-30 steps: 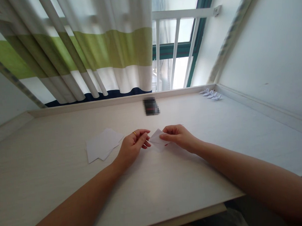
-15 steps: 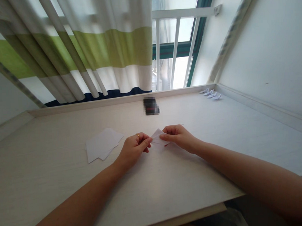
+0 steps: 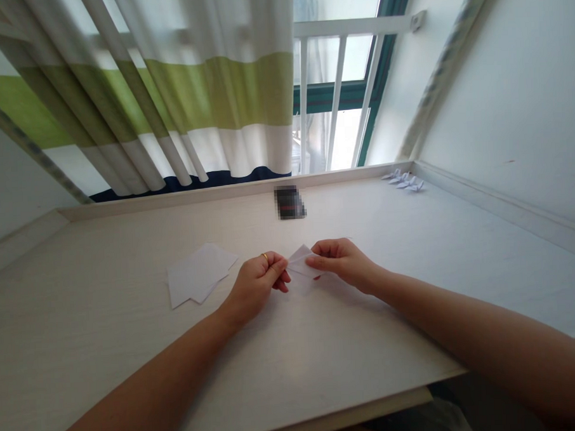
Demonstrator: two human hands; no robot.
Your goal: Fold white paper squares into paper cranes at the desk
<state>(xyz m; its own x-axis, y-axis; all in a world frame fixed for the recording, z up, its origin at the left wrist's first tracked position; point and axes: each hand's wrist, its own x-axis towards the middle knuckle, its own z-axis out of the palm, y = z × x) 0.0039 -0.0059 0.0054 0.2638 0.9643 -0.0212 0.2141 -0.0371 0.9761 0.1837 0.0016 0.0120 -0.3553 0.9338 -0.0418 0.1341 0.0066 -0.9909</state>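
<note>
A small piece of folded white paper [image 3: 301, 260] is held just above the desk, between my two hands. My left hand [image 3: 264, 277], with a ring on one finger, pinches its left corner between thumb and fingertips. On the other side, my right hand [image 3: 339, 261] grips the paper with the thumb on top and fingers behind. Part of the paper is hidden by the right fingers. Left of my left hand lie overlapping sheets of white paper [image 3: 195, 275], flat on the desk.
The pale desk [image 3: 107, 350] has a raised back ledge. Near it sits a dark, pixelated object [image 3: 289, 203]. Several small folded white paper figures [image 3: 404, 180] stand in the far right corner. Behind are a striped curtain [image 3: 215, 91] and a white railing [image 3: 340, 61].
Both hands keep their hold on the folded paper, with only a slight shift of the left fingers. The whole view has moved a little.
</note>
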